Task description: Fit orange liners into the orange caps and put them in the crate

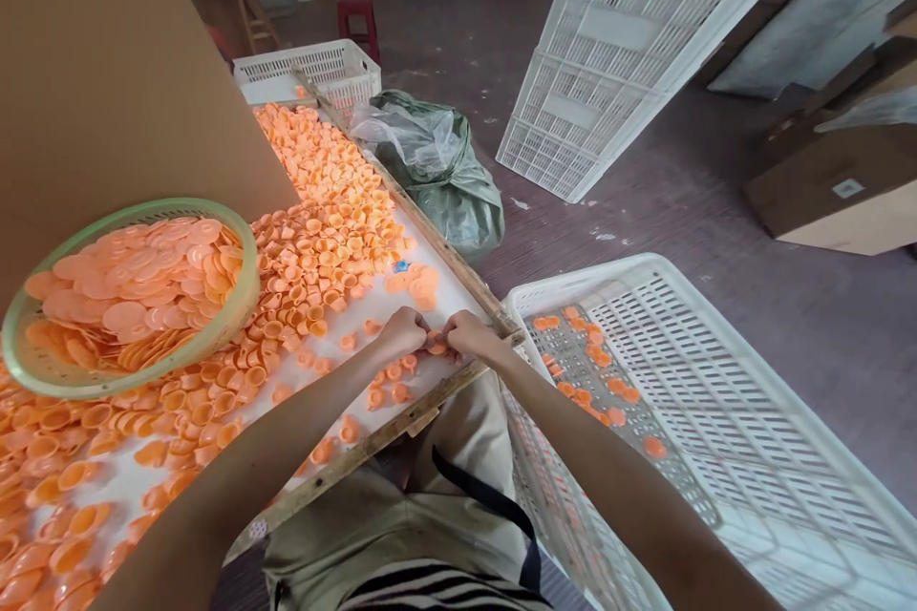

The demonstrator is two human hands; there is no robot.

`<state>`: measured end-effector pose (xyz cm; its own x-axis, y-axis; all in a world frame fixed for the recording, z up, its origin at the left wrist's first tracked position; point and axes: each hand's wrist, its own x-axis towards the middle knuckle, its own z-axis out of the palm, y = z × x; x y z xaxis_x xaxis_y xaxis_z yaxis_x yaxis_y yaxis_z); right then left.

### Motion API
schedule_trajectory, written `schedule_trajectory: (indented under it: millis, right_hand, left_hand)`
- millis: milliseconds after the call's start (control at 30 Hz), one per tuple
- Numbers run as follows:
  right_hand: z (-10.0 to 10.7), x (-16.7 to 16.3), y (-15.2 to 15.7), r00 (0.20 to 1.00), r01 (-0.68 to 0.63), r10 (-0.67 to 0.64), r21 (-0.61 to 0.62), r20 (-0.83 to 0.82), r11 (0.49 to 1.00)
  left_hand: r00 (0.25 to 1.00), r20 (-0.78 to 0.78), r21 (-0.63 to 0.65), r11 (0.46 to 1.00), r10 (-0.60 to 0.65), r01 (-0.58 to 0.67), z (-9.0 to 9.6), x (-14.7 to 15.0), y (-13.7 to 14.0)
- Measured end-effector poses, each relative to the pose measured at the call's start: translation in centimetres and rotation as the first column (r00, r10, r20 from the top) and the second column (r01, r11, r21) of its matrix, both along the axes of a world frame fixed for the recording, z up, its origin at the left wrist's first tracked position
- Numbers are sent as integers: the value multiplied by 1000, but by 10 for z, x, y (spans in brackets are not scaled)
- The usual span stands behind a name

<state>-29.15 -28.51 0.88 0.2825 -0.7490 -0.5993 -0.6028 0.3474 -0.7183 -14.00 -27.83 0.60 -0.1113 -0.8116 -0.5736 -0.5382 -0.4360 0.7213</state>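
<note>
Near the front corner of the white worktop (340,325), my left hand (405,330) and my right hand (469,337) meet with curled fingers. Pinched between them is a small orange plastic piece (436,343), partly hidden by the fingers. Several orange pieces with small knobs (377,394) lie just below my left hand. Flat orange discs (415,283) are spread beyond the hands, with a small blue scrap (401,265) beside them. To the left, a large heap of small orange cups (322,253) covers the worktop.
A pale green basket (252,282) of orange discs stands left by a cardboard sheet (129,67). At right is a white crate (759,401) with orange pieces inside. Wooden strips (437,239) edge the worktop. Beyond are a green sack (465,200) and tall stacked crates (623,67).
</note>
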Motion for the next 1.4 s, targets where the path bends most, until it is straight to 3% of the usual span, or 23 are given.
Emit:
schedule_trajectory:
  millis: [133, 233, 367, 467, 533, 633, 700, 733, 767, 833, 967, 1067, 1200, 1233, 1300, 1400]
  right_hand:
    - [-4, 2, -7, 999, -14, 15, 39, -29, 999]
    - [-10, 3, -3, 1000, 8, -7, 29, -9, 1000]
    - [-12, 7, 14, 996, 84, -79, -96, 51, 992]
    - [-7, 3, 29, 977, 200, -174, -248, 125, 948]
    - [-3, -14, 36, 950, 309, -257, -394, 179, 866]
    - [-4, -69, 45, 883, 455, -417, -607, 215, 652]
    - [-16, -117, 51, 807, 512, -569, -668, 159, 539]
    - [-25, -141, 55, 758, 524, -645, -683, 100, 509]
    - [-36, -162, 59, 710, 536, -703, -677, 39, 503]
    - [-64, -195, 71, 645, 567, -760, -615, -84, 548]
    - [-111, -218, 90, 632, 651, -754, -406, -179, 641]
    - [-111, -203, 86, 652, 608, -745, -489, -141, 625]
    - [-65, -146, 53, 703, 546, -706, -700, 84, 461]
    - [-51, -127, 43, 741, 528, -657, -726, 139, 442]
    - [-28, -84, 26, 836, 449, -519, -766, 179, 459]
    - [-11, -24, 7, 965, 207, -251, -806, 75, 555]
  left_hand:
    - [998, -45, 41, 999, 37, -36, -12, 1, -2]
    - [1000, 2, -15, 1000, 22, -22, -11, 2, 1]
    - [997, 69, -153, 988, 19, -9, 4, -1, 13]
    - [988, 152, -341, 938, 1, 52, 14, -1, 28]
    - [981, 194, -448, 890, 0, 88, 18, 6, 40]
    - [968, 253, -529, 838, 7, 132, 20, 29, 57]
    - [955, 296, -553, 817, 9, 163, 18, 45, 67]
    - [951, 310, -561, 809, 10, 174, 16, 51, 71]
    - [949, 316, -571, 800, 7, 184, 14, 55, 74]
    - [946, 324, -599, 773, -5, 210, 9, 57, 77]
    - [927, 367, -606, 737, -73, 298, 3, 43, 79]
    - [908, 399, -584, 727, -131, 361, 4, 31, 77]
    - [897, 422, -567, 733, -133, 375, 9, 23, 73]
    - [899, 418, -565, 739, -126, 367, 10, 22, 72]
    - [903, 415, -570, 742, -111, 353, 11, 22, 71]
    - [888, 450, -583, 724, -91, 369, 10, 26, 74]
